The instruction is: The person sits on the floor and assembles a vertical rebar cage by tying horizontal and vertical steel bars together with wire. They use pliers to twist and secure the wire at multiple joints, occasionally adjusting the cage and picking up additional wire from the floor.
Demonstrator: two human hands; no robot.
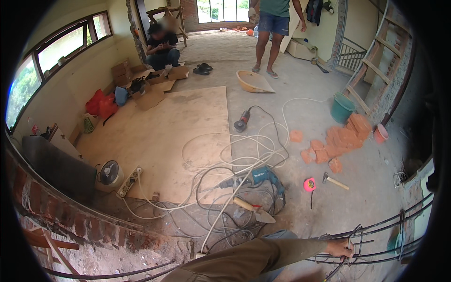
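My left arm, in a brown sleeve, reaches across the lower edge toward the right. At its end my left hand [340, 247] is closed round part of a rebar frame [376, 257], where a short crosspiece meets the long dark bars. Exactly which bar the fingers hold is hard to make out. The frame's long ribbed bars run in a curve toward the lower right rim, with stirrups across them. Blue jeans show behind my sleeve. My right hand is not in view.
Tangled cables surround a blue-green power drill [258, 177] and a trowel [256, 210]. A hammer [336, 181], pink tape measure [309, 184], bricks [345, 136] and green bucket [342, 108] lie rightward. An angle grinder [242, 122] rests beside plywood [197, 113]. Two people are farther back.
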